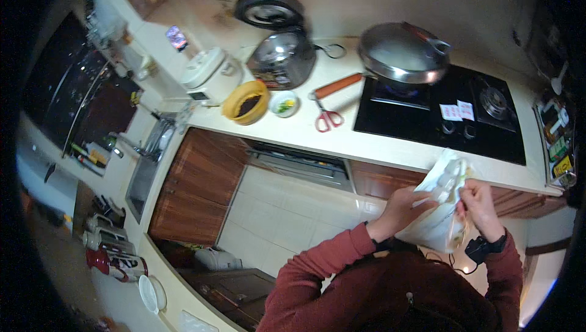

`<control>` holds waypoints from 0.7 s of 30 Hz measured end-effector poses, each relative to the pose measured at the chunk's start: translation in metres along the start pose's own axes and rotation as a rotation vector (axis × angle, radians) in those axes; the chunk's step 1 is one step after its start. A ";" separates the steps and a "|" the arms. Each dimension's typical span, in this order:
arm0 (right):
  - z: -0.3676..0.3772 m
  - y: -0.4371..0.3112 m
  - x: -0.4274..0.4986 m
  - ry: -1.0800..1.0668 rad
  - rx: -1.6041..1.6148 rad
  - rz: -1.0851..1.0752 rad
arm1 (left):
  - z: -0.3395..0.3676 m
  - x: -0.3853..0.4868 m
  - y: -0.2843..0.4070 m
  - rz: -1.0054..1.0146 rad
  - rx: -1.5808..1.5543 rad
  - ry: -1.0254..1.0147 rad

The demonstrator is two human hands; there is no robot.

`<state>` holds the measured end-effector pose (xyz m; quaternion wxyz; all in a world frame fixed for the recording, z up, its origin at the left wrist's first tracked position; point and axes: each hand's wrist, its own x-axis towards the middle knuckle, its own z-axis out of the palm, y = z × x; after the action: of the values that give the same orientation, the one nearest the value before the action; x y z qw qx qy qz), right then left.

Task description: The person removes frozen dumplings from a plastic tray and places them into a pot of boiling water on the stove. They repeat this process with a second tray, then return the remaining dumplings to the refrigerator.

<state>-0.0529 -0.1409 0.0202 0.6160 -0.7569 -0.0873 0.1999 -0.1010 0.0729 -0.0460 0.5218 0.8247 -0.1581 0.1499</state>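
Note:
A white, partly see-through plastic bag [432, 231] is held up in front of my body, between me and the counter edge. My left hand [405, 210] grips its left side near the top. Fingers of my right hand [480, 201] pinch the opposite side by the opening. Pale contents show through the upper part, but blur hides what they are. Beyond the bag, red-handled scissors [328, 120] lie on the counter. A lidded metal wok [403, 57] sits on the left burner of the black gas hob [439, 126], its wooden handle [339, 85] pointing left.
Left along the counter [293, 130] stand a small white bowl [284, 104] with chopped greens, a yellow bowl [246, 103] with dark contents, an open-lidded cooker [284, 57] and a white rice cooker [213, 75]. Condiments fill a rack [556, 144] at right. The sink [142, 185] is far left.

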 end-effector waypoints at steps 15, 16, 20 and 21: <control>0.360 -0.032 0.068 -0.821 0.072 0.040 | -0.278 -0.192 0.007 -0.458 0.461 0.294; 0.378 -0.031 0.075 -0.845 0.087 0.039 | -0.291 -0.197 0.009 -0.499 0.539 0.239; 0.443 -0.026 0.107 -0.947 0.178 0.087 | -0.340 -0.205 -0.010 -0.635 0.782 0.035; 0.458 -0.027 0.118 -0.983 0.199 0.072 | -0.355 -0.205 -0.020 -0.677 0.814 0.004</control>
<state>-0.1311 0.3208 -0.0500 0.5641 -0.5134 -0.3215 0.5611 -0.3075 0.4245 -0.0011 0.1792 0.9652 0.1892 0.0237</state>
